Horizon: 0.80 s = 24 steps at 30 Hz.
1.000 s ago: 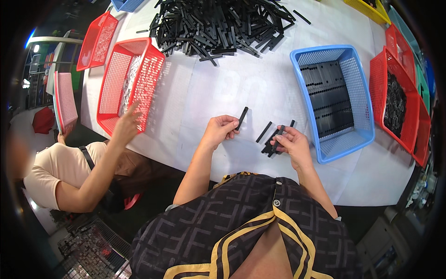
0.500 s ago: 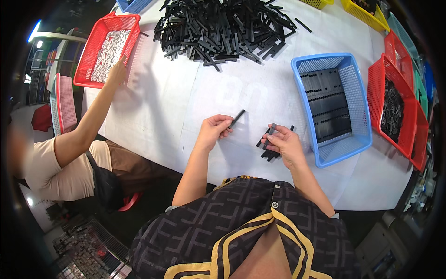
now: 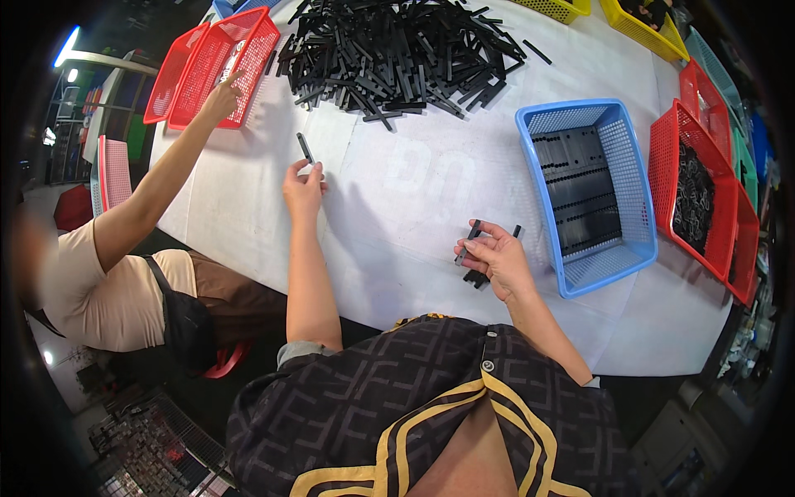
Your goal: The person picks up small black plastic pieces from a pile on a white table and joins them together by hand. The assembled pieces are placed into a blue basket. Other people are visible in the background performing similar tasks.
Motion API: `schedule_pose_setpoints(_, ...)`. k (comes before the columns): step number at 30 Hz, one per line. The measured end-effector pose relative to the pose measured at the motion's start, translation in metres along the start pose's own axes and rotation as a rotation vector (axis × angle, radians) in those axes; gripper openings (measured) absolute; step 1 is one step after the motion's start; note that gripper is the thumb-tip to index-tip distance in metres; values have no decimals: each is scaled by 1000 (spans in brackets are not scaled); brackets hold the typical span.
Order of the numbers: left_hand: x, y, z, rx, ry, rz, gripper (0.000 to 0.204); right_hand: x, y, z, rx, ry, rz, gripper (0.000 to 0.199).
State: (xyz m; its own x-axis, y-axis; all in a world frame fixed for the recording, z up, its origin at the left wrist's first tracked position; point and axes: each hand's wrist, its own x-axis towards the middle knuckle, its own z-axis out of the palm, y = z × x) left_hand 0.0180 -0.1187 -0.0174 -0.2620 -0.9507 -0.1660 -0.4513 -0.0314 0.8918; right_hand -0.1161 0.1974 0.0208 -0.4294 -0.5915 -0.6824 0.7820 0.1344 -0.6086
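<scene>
Your left hand [image 3: 303,187] pinches one strip [image 3: 305,148], long axis pointing up-left toward the pile [image 3: 397,54]. Right hand [image 3: 497,261] grips several strips [image 3: 469,244]; the blue basket [image 3: 613,257] lies just to its right.

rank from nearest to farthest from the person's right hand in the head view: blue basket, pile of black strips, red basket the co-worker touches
From the right hand:
1. Blue basket, just to its right on the table.
2. Pile of black strips, farther up the table, toward the far side.
3. Red basket under the co-worker's hand, at the far left corner.
</scene>
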Motion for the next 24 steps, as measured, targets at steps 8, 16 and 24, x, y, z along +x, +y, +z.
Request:
schedule_pose_setpoints(8, -149, 44, 48, -128, -968, -140, 20, -1, 2, 4, -19, 89, -46, 38)
schedule_pose_setpoints(16, -180, 37, 62, -271, -989, -300, 19, -3, 4, -1, -122, 107, -66, 28)
schedule_pose_setpoints(24, -183, 37, 47, -422, -996, -457, 19, -8, 6, -3, -111, -17, -66, 22)
